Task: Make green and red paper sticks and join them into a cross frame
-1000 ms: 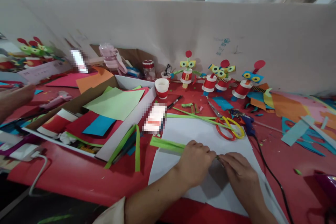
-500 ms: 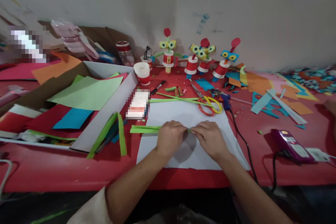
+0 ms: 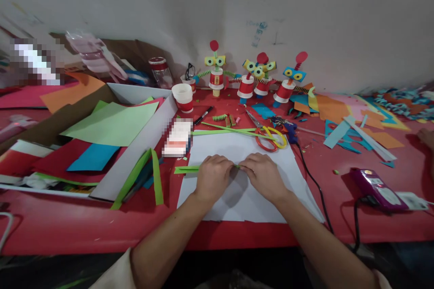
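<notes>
Over a white sheet of paper [image 3: 227, 210], my left hand [image 3: 213, 178] and my right hand [image 3: 262, 176] pinch a narrow green paper strip [image 3: 187, 170] between thumbs and fingers. The strip's left end, with a fold line along it, sticks out past my left hand. A short bit of green shows between my fingertips; the rest is covered by the hands. Beyond my right hand lie scissors [image 3: 267, 137] with red and yellow handles, their blades parted. Long thin green strips [image 3: 228, 131] lie along the sheet's far edge.
At left stands a box [image 3: 135, 158] of coloured paper, a folded green strip [image 3: 156, 178] beside it. Paper-cup figures [image 3: 216, 79] line the wall, near a stacked cup [image 3: 183, 97]. Right are a glue gun [image 3: 290, 132] with its cord, paper scraps [image 3: 339, 108] and a purple device [image 3: 376, 189].
Both hands have shifted slightly left over the sheet, still pinching the strip. Less of the strip shows left of my left hand. The view has tilted slightly.
</notes>
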`<state>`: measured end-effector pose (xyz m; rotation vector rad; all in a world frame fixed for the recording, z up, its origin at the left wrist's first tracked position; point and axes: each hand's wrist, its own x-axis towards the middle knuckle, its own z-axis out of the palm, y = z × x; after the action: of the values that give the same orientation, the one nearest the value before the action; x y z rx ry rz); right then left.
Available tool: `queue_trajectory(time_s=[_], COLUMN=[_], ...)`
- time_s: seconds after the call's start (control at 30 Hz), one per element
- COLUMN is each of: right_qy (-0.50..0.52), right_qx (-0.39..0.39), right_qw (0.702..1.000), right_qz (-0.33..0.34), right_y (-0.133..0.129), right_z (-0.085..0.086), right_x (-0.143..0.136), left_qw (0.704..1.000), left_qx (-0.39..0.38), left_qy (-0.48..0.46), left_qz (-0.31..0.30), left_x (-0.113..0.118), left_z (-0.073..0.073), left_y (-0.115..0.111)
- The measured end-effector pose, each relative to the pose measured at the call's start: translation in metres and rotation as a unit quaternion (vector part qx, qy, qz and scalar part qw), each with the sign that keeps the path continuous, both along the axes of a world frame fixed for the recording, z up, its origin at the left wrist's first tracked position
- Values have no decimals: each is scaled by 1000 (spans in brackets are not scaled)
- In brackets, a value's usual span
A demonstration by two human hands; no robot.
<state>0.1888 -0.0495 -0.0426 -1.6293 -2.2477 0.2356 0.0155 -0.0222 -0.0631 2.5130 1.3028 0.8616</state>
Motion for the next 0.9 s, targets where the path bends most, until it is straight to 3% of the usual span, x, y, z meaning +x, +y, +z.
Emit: queue_trajectory(time_s=[0.17, 0.3, 0.5, 0.7, 0.9], right_qy=[45, 99, 56, 38, 54], right_qx=[-5, 31, 63, 78, 80], right_qw=[998, 993, 995, 994, 993], right_qz=[49, 50, 57, 67, 61], right_y=[15, 16, 11, 12, 12], right_z=[-5, -15, -14, -14, -16], right_x=[-12, -9, -4, -2, -3], left_qw=[998, 997, 999, 999, 999], left_qx=[10, 17, 6, -26, 8], left_qy=[51, 78, 38, -18, -31], left_qz=[20, -10, -12, 14, -30], left_x=[-7, -26, -47, -49, -48], left_z=[5, 10, 10, 3, -1], left_y=[1, 2, 6, 10, 11])
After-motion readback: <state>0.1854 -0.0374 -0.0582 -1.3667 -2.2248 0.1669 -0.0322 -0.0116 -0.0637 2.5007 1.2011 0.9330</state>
